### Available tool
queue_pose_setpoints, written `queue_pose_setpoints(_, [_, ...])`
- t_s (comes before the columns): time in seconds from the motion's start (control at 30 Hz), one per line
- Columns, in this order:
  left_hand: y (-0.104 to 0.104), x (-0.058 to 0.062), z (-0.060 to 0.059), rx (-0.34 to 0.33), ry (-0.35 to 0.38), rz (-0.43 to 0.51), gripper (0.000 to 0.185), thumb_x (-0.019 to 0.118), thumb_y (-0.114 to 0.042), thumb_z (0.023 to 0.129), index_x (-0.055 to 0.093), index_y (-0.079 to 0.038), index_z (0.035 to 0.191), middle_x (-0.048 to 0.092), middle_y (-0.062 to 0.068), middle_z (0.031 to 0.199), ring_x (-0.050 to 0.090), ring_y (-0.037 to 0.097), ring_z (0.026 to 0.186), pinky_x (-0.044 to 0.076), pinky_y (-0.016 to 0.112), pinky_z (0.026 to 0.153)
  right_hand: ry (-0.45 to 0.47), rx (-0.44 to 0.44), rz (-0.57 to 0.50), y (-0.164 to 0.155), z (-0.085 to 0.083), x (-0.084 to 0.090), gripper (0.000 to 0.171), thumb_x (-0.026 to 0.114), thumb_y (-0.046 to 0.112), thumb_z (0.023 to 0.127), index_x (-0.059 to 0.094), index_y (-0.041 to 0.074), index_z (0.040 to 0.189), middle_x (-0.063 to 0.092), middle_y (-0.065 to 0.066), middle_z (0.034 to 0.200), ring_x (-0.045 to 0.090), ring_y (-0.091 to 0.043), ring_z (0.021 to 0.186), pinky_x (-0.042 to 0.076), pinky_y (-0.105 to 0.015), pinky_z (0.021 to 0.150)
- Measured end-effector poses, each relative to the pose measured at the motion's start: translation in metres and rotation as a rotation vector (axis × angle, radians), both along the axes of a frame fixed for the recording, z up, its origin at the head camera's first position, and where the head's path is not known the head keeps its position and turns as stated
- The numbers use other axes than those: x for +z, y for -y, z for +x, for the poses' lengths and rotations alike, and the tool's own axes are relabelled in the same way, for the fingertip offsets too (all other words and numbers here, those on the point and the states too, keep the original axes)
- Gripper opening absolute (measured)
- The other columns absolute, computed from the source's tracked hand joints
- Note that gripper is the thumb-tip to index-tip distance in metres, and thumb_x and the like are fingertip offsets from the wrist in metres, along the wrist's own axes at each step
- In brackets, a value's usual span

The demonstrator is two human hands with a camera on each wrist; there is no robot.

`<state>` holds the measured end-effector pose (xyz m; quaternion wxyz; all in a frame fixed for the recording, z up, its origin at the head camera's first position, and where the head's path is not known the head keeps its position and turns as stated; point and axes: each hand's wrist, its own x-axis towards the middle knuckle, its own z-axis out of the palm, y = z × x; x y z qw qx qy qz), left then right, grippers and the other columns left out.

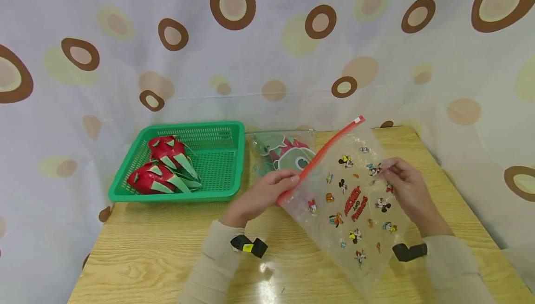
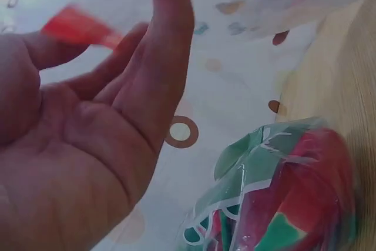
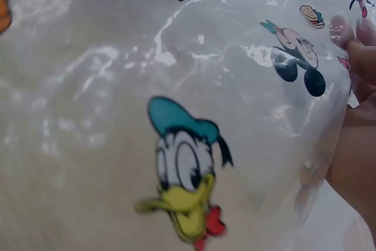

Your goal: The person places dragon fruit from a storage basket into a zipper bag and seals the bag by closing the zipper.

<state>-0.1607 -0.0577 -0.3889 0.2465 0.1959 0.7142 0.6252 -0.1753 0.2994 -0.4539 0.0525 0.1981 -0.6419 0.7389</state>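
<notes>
A clear zip bag (image 1: 363,239) printed with cartoon figures and edged by a red zip strip (image 1: 334,139) hangs tilted between both hands. My left hand (image 1: 267,192) pinches the lower end of the red strip between thumb and fingers. On the bag's right side, my right hand (image 1: 407,190) pinches the plastic, some fingertips showing through it. The right wrist view is mostly filled by the bag, with a duck figure up close. Behind the left hand lies another clear bag (image 1: 292,148), with a printed cartoon face and red and green fruit inside, seen closer in the left wrist view.
A green plastic basket (image 1: 240,164) stands at the back left of the wooden table (image 1: 146,248). Inside its left half lie two red dragon fruits (image 1: 152,178) with green scales. A patterned cloth (image 1: 267,53) hangs behind the table and along its right side.
</notes>
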Motion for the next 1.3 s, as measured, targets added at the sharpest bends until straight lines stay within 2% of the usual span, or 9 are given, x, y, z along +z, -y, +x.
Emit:
queue_pose_setpoints(0.17, [-0.003, 0.007, 0.004, -0.217, 0.115, 0.008, 0.034, 0.056, -0.016, 0.101, 0.053, -0.009, 0.134, 0.069, 0.011, 0.108, 0.070, 0.017, 0.078, 0.060, 0.036, 0.070, -0.008, -0.072, 0.188, 0.005, -0.002, 0.005, 0.012, 0.047, 0.000, 0.102, 0.058, -0.003, 0.106, 0.065, 0.005, 0.095, 0.052, -0.008, 0.070, 0.040, -0.023, 0.056])
queue_pose_setpoints(0.33, [-0.009, 0.012, 0.007, -0.241, 0.135, 0.008, 0.040, 0.060, -0.016, 0.100, 0.048, -0.013, 0.137, 0.070, 0.013, 0.110, 0.072, 0.021, 0.076, 0.061, 0.043, 0.071, -0.039, -0.052, 0.255, 0.012, -0.004, 0.010, 0.013, 0.045, 0.002, 0.103, 0.058, -0.003, 0.104, 0.065, 0.007, 0.093, 0.045, -0.011, 0.060, 0.036, -0.028, 0.048])
queue_pose_setpoints(0.47, [-0.011, 0.015, 0.007, -0.191, 0.124, 0.008, 0.036, 0.053, -0.019, 0.103, 0.048, -0.011, 0.137, 0.067, 0.013, 0.107, 0.071, 0.019, 0.076, 0.061, 0.042, 0.068, -0.044, -0.002, 0.270, 0.015, -0.005, 0.013, 0.015, 0.043, 0.003, 0.104, 0.058, 0.002, 0.105, 0.066, 0.008, 0.094, 0.033, -0.018, 0.051, 0.026, -0.036, 0.041])
queue_pose_setpoints(0.67, [-0.014, 0.016, 0.006, -0.098, 0.075, -0.026, 0.033, 0.051, -0.022, 0.104, 0.051, -0.010, 0.135, 0.067, 0.014, 0.108, 0.070, 0.017, 0.078, 0.061, 0.039, 0.067, -0.055, 0.041, 0.270, 0.021, -0.004, 0.018, 0.016, 0.043, 0.003, 0.104, 0.058, 0.000, 0.107, 0.067, 0.008, 0.102, 0.035, -0.019, 0.058, 0.029, -0.035, 0.046])
queue_pose_setpoints(0.87, [-0.021, 0.015, 0.004, -0.012, -0.034, -0.030, 0.032, 0.050, -0.013, 0.103, 0.053, -0.008, 0.134, 0.064, 0.016, 0.117, 0.067, 0.016, 0.082, 0.061, 0.034, 0.072, -0.050, -0.112, 0.441, 0.028, -0.003, 0.023, 0.021, 0.048, 0.009, 0.104, 0.058, -0.003, 0.118, 0.065, 0.016, 0.109, 0.057, -0.005, 0.086, 0.048, -0.019, 0.069])
queue_pose_setpoints(1.0, [-0.031, 0.017, 0.002, 0.073, -0.105, -0.050, 0.031, 0.054, -0.015, 0.101, 0.055, -0.011, 0.131, 0.065, 0.013, 0.121, 0.067, 0.018, 0.088, 0.061, 0.033, 0.071, -0.046, -0.290, 0.582, 0.037, -0.001, 0.030, 0.032, 0.050, 0.019, 0.104, 0.054, 0.002, 0.130, 0.060, 0.003, 0.124, 0.054, 0.002, 0.102, 0.048, -0.010, 0.082])
queue_pose_setpoints(1.1, [-0.041, 0.018, 0.001, 0.147, -0.142, -0.063, 0.030, 0.056, -0.014, 0.100, 0.057, -0.010, 0.130, 0.066, 0.012, 0.124, 0.067, 0.019, 0.097, 0.060, 0.031, 0.074, -0.058, -0.383, 0.592, 0.049, 0.003, 0.040, 0.035, 0.050, 0.020, 0.104, 0.050, 0.000, 0.133, 0.054, -0.010, 0.127, 0.050, 0.005, 0.111, 0.042, -0.005, 0.091])
queue_pose_setpoints(1.2, [-0.051, 0.019, 0.002, 0.197, -0.172, -0.081, 0.028, 0.057, -0.011, 0.099, 0.058, -0.008, 0.127, 0.068, 0.014, 0.120, 0.068, 0.020, 0.098, 0.059, 0.029, 0.075, -0.077, -0.373, 0.575, 0.061, 0.008, 0.052, 0.032, 0.051, 0.018, 0.104, 0.051, -0.001, 0.130, 0.055, -0.009, 0.123, 0.054, 0.002, 0.107, 0.045, -0.007, 0.087])
queue_pose_setpoints(1.3, [-0.058, 0.021, 0.002, 0.218, -0.204, -0.145, 0.026, 0.057, -0.011, 0.099, 0.058, -0.010, 0.125, 0.069, 0.012, 0.118, 0.069, 0.017, 0.093, 0.058, 0.026, 0.073, -0.068, -0.283, 0.567, 0.073, 0.014, 0.063, 0.030, 0.050, 0.019, 0.104, 0.052, 0.000, 0.127, 0.057, -0.012, 0.118, 0.061, -0.007, 0.099, 0.050, -0.012, 0.082])
